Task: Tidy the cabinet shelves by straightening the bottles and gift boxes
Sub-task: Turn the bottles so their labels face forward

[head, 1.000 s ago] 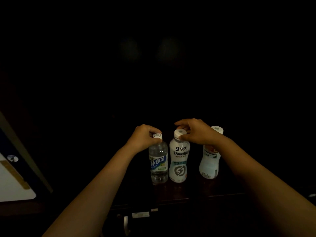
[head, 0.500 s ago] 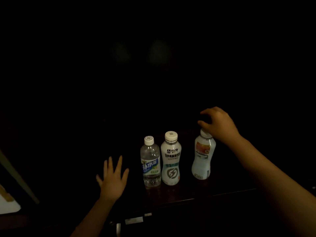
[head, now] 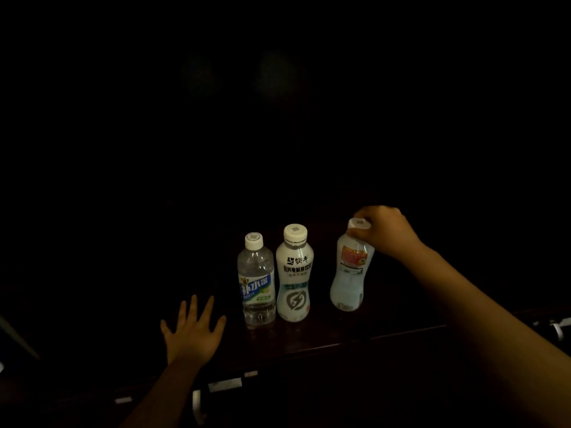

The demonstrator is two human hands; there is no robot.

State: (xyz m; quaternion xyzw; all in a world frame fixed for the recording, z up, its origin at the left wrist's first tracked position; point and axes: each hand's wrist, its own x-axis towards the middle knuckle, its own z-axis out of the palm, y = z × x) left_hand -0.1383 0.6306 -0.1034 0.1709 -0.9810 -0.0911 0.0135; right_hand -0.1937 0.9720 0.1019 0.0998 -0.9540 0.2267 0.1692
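Three bottles stand on a dark wooden shelf (head: 324,341). A clear bottle with a blue label (head: 256,281) is on the left, touching a white milky bottle (head: 294,274) beside it. Apart to the right is a white bottle with a red label (head: 350,273), tilted a little. My right hand (head: 386,231) grips that bottle around its white cap. My left hand (head: 193,332) lies flat on the shelf with spread fingers, left of the clear bottle, holding nothing.
The cabinet interior behind the bottles is black and nothing shows in it. A metal handle (head: 197,407) and pale stickers (head: 224,385) sit on the front below the shelf edge. Another metal fitting (head: 556,330) shows at the far right.
My right hand has closed on the cap of the red-label bottle, which now leans slightly. My left hand stays flat on the shelf, having left the clear bottle's cap a second ago.
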